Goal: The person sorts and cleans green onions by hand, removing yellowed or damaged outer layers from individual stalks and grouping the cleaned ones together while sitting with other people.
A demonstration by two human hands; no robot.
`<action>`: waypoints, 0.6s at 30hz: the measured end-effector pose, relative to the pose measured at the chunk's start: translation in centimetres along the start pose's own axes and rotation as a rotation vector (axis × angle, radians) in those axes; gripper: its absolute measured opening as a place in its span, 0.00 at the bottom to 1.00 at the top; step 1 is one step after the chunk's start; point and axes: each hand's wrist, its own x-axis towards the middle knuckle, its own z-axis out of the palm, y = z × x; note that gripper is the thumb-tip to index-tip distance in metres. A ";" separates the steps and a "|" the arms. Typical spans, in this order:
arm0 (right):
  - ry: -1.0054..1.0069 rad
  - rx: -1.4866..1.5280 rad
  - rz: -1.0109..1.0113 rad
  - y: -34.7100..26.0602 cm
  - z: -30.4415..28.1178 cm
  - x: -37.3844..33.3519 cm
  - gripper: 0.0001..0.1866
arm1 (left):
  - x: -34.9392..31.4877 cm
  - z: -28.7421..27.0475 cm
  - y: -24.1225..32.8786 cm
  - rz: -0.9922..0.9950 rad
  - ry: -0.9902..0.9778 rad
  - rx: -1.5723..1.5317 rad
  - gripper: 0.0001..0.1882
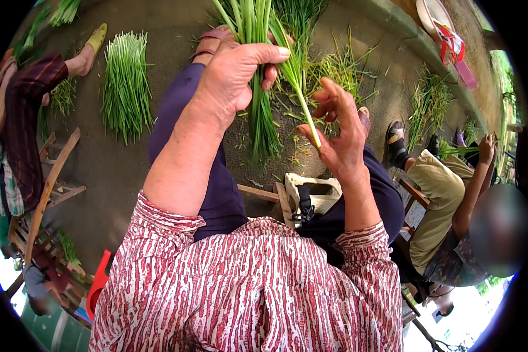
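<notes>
My left hand (pixel 234 73) is closed around a bunch of long green chives (pixel 264 117), whose paler stems point away from me and whose leafy ends hang toward me. From the same hand a pale stalk (pixel 307 116) slants down to the right, its near end across the thumb side of my right hand (pixel 343 138). The right hand's fingers are curved and spread apart, not closed on the stalk. On the ground beyond, loose yellowish leaves and trimmings (pixel 334 70) lie scattered.
A neat pile of chives (pixel 127 88) lies on the ground to the left, and loose greens (pixel 431 108) to the right. People sit on both sides; the right one holds greens (pixel 452 149). A wooden chair (pixel 53 176) stands left, a beige sandal-like item (pixel 314 192) between my legs.
</notes>
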 end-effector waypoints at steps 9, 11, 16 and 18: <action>0.396 0.029 -0.032 -0.9 -4.8 2.8 0.08 | -0.6 1.7 -0.9 -0.140 -0.179 0.061 0.11; 0.490 0.202 0.143 -0.1 -6.7 3.3 0.09 | -0.8 1.3 -0.9 -0.163 -0.265 0.091 0.11; 0.463 0.425 0.345 2.2 -8.6 3.2 0.14 | -0.7 1.1 0.3 -0.005 -0.121 0.083 0.07; 0.334 0.481 0.383 2.4 -8.5 3.4 0.15 | -0.3 0.8 0.3 0.013 -0.129 0.097 0.06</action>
